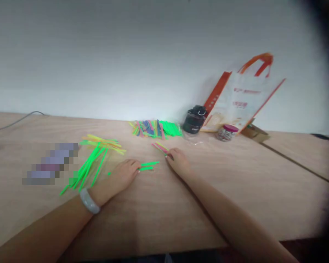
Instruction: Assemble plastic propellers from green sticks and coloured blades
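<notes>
Pink and yellow sticks (pixel 160 147) at center, touching my right hand (pixel 179 163), can't tell if gripped; my left hand (pixel 123 176) lies open just beside two green sticks (pixel 148 165) on the tabletop (pixel 181 208).

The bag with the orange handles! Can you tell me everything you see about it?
The white tote bag with orange handles looks like thin, light fabric or paper, with orange strips along its sides. It has reddish writing on the front, too blurry to read. It stands tilted, leaning back against the pale wall, at the far edge of the light wooden table. A black bottle and a clear jar with a pink lid stand in front of it.
</notes>
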Tool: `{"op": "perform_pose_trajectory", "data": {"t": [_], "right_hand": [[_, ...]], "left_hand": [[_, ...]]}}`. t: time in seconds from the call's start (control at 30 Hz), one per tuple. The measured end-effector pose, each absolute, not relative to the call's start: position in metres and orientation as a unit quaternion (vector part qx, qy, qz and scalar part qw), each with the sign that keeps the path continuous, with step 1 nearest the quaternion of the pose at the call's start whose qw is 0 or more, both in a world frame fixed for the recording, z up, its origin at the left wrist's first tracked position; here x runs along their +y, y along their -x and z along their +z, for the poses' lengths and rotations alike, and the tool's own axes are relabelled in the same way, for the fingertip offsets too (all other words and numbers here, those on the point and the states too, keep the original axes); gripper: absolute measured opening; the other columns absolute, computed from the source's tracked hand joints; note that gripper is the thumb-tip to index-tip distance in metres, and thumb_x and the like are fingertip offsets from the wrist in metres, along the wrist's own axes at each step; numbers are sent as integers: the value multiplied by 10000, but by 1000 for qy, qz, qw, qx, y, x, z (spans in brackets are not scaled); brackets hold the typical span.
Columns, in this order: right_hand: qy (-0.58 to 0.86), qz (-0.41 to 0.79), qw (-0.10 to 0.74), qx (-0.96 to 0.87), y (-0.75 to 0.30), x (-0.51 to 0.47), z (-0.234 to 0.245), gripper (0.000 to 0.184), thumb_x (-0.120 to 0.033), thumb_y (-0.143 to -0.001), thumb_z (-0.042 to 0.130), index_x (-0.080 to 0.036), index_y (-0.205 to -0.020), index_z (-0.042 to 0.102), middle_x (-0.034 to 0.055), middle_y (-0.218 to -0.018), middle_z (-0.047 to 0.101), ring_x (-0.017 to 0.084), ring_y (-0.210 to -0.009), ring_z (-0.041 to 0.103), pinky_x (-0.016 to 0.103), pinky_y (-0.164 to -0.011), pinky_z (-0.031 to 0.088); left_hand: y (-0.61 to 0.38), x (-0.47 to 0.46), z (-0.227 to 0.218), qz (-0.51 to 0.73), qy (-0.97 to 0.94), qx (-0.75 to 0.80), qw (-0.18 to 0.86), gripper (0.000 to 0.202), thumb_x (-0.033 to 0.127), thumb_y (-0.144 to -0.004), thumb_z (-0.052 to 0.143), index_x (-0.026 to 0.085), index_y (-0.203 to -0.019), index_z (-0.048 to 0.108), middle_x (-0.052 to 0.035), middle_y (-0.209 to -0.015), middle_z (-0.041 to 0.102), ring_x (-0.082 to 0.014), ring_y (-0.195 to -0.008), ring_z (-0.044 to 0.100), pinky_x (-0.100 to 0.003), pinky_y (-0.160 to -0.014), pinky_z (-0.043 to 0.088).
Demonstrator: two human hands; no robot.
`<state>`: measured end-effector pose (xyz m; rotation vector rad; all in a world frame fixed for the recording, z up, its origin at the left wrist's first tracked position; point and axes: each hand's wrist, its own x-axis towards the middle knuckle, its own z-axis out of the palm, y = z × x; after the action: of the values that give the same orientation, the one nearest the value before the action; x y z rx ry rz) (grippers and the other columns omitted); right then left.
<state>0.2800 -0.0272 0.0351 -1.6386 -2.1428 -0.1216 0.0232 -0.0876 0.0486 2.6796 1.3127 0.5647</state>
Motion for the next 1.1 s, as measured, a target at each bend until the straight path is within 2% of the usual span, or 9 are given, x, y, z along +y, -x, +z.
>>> {"op": "perform_pose_trajectory", "data": {"t": [0.27,0.5,0.63,0.83,1.1], "right_hand": [[602,-74,196,-771,-276,-29,39,151,-152,-827,479,-140,-799,627,98,-905,618,196,-881,540,289,-803,398],[560,-17,280,-780,-262,-45,40,175,-197,-858,432,-176,-897,601,63,-893,626,177,-792,571,269,-692,421],[529,15,328,-783,-252,-57,41,193,-219,-870,413,-194,-934,593,53,-865,633,178,-778,577,277,-691,426],[490,136,386,-770,-243,-66,42,208,-234,-862,417,-172,-893,613,64,-848,652,187,-803,580,306,-724,438],[469,304,400,-726,-228,-77,43,242,-260,-848,413,-177,-849,641,25,-754,637,168,-723,568,289,-687,439]], "left_hand": [[-25,-86,47,171,-881,434,84,176,240,-922,402,172,-954,562,-64,-993,611,-187,-943,558,-338,-880,442],[-29,-85,43,184,-886,418,78,174,270,-909,444,166,-957,575,-71,-1023,603,-199,-972,545,-357,-899,440],[-31,-86,40,204,-884,414,77,187,236,-924,407,156,-979,567,-74,-1020,608,-189,-962,552,-357,-907,444],[-32,-89,41,261,-876,405,32,167,215,-925,403,161,-955,558,-61,-962,607,-186,-922,557,-361,-867,467],[-33,-89,41,305,-872,381,28,239,156,-918,393,192,-1085,559,-48,-1010,609,-170,-959,566,-355,-883,483]]}}
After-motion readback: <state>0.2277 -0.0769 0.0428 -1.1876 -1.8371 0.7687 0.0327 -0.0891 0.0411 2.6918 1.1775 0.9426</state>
